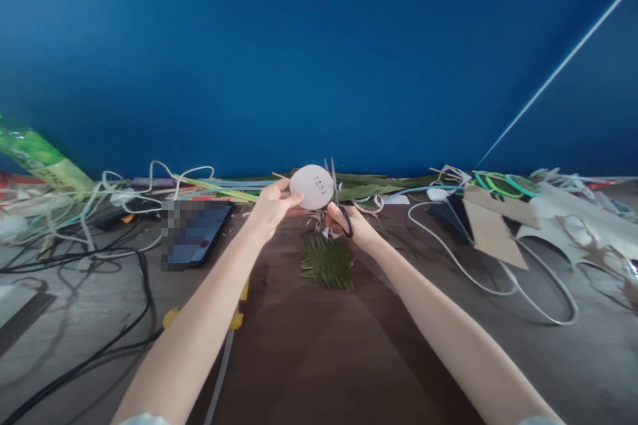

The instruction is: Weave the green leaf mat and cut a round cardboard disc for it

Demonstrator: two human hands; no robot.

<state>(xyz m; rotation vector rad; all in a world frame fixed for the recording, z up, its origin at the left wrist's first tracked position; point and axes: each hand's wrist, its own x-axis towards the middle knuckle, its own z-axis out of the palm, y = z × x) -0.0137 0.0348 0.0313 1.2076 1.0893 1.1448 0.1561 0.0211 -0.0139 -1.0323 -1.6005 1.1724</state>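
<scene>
My left hand (272,207) pinches the left edge of a round pale disc (310,187) with small dark printing on it. In my right hand (353,224) is a pair of scissors (343,214) with black handles, its blades pointing up and parted at the tips. The blades stand close against the disc's right edge; whether they cut into it I cannot tell. Below both hands, a small woven mat of green leaf strips (327,262) lies on the brown tabletop (323,352).
A tablet-like screen (202,234) lies to the left among white and black cables (144,279). A green-labelled bottle (42,156) leans at far left. Long green leaves (393,184) lie along the blue wall (319,60). Cardboard pieces (491,229) and a white cable (458,269) are on the right.
</scene>
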